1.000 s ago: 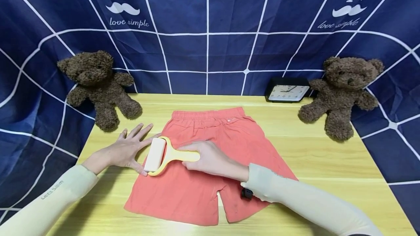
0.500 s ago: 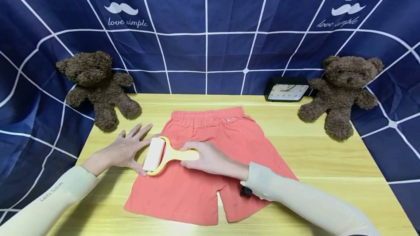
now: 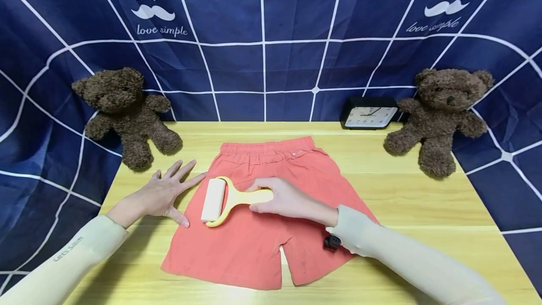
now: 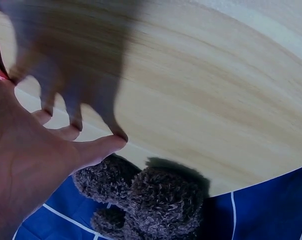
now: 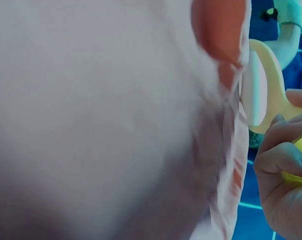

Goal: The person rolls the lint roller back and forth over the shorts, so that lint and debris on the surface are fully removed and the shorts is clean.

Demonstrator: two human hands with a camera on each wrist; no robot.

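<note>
Coral-red shorts [image 3: 245,253] lie spread flat on the wooden table, waistband toward the back. My right hand [image 3: 288,199] grips the yellow handle of a lint roller [image 3: 213,200], whose white roll sits over the left side of the shorts. In the right wrist view the lint roller [image 5: 273,90] shows edge-on against the fabric, with fingers curled round its handle. My left hand [image 3: 163,196] has its fingers spread, thumb and a fingertip at the left edge of the shorts. The left wrist view shows that hand [image 4: 36,150] with fingertips down on the wood.
A brown teddy bear [image 3: 127,112] sits at the back left of the table [image 3: 415,201], and another teddy bear [image 3: 444,116] at the back right. Beside the right one stands a black alarm clock [image 3: 369,113]. A blue checked cloth [image 3: 237,65] hangs behind.
My right hand has drawn the lint roller to the right, from the left edge of the shorts further onto the fabric. My left hand stays in place.
</note>
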